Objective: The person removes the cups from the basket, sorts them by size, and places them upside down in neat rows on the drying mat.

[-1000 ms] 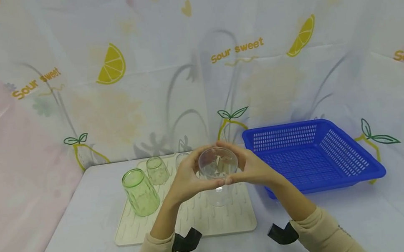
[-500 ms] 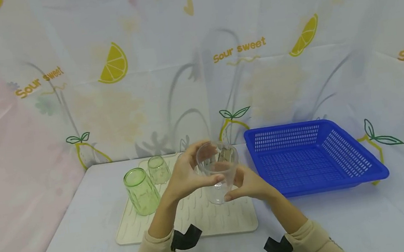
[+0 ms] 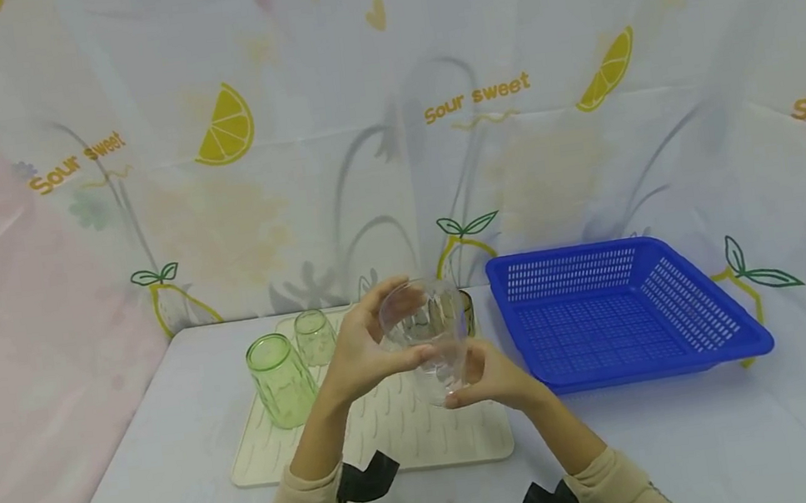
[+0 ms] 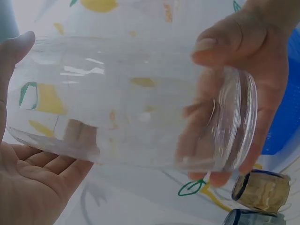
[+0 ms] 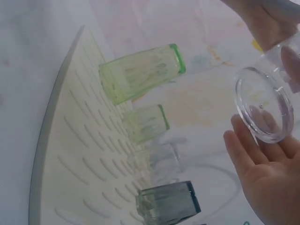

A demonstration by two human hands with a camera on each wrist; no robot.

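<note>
A clear, wide-mouthed glass (image 3: 440, 354) is held in both hands above the cream ridged mat (image 3: 397, 447), tilted with its mouth up and toward the back. My left hand (image 3: 361, 351) grips it near the rim, thumb in front and fingers behind. Lower down, my right hand (image 3: 495, 374) holds the thick base (image 4: 243, 122) between thumb and fingers. On the mat's left side stand a tall green glass (image 3: 279, 382) and a small pale green glass (image 3: 316, 339), both outside the hands' reach around the clear one.
Behind the hands, the mat also bears a small clear glass (image 5: 161, 161), a grey-blue glass (image 5: 169, 204) and an amber glass (image 4: 263, 191). Right of the mat sits a blue plastic basket (image 3: 716, 318). A printed cloth (image 3: 333, 176) hangs at the table's back edge.
Both hands were round the glass near its rim; my right hand has moved down to the base. The glass has since tipped slightly, its rim shifting left.
</note>
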